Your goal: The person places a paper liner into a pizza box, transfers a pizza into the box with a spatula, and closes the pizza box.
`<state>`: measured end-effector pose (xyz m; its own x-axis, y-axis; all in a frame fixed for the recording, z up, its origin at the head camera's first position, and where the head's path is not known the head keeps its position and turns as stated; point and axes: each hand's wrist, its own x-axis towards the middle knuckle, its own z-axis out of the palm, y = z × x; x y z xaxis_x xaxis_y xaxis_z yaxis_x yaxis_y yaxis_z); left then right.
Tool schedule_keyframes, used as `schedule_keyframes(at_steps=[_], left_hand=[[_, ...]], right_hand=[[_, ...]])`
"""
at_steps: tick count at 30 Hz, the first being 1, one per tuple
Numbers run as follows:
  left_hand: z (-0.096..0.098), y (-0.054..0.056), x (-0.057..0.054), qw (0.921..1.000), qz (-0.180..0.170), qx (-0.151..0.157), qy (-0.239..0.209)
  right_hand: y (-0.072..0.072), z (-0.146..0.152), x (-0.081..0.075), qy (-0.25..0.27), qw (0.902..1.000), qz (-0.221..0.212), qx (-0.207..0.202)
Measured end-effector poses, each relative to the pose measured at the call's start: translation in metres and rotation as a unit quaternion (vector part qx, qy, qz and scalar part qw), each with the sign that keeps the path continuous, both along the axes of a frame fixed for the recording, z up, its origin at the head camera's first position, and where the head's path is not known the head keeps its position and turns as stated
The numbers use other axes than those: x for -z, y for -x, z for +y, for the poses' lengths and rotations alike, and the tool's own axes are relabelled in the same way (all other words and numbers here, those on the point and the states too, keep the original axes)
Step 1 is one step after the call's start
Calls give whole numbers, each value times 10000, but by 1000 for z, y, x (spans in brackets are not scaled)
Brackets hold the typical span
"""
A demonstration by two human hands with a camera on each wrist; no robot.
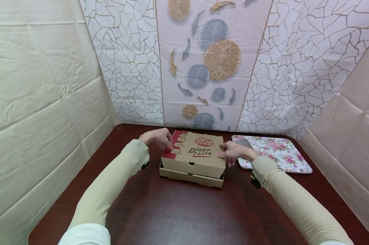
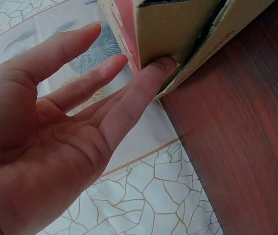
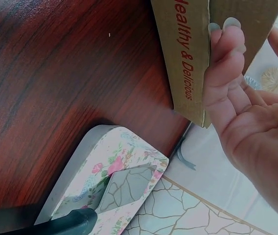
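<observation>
A brown cardboard pizza box (image 1: 199, 163) with a red band and printed lettering stands on the dark wood table. Its lid sits raised above the base (image 1: 190, 177), with a dark gap showing along the front. My left hand (image 1: 158, 136) is at the lid's left edge; in the left wrist view its fairly straight fingers (image 2: 124, 100) touch the lid's side and corner. At the right edge, my right hand (image 1: 235, 151) has its thumb on top of the lid and bent fingers (image 3: 227, 63) against the side wall. The box's inside is hidden.
A white tray with a floral print (image 1: 290, 166) lies right of the box, behind my right wrist. A grey flat-bladed tool with a dark handle (image 3: 80, 220) rests on it. Patterned cloth hangs behind the table, and plain beige cloth (image 1: 34, 102) hangs along both sides.
</observation>
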<state>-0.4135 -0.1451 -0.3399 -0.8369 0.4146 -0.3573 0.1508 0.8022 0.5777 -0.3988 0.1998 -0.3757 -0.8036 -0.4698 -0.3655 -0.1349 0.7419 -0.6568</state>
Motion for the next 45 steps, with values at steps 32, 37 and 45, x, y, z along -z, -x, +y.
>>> schedule_keyframes(at_steps=[32,37,45], left_hand=[[6,-35,17,9845,1059,987,991],[6,-35,24,9848,1142,941,906],[11,-35,28,9826,1179,977,1053]], right_hand=[[-19,-6,-14,-1092,9928,73,-476],[-20,-9,-13,-1181,9918,143,-476],[-23,-12,-7,-1337,9894,321,-466]])
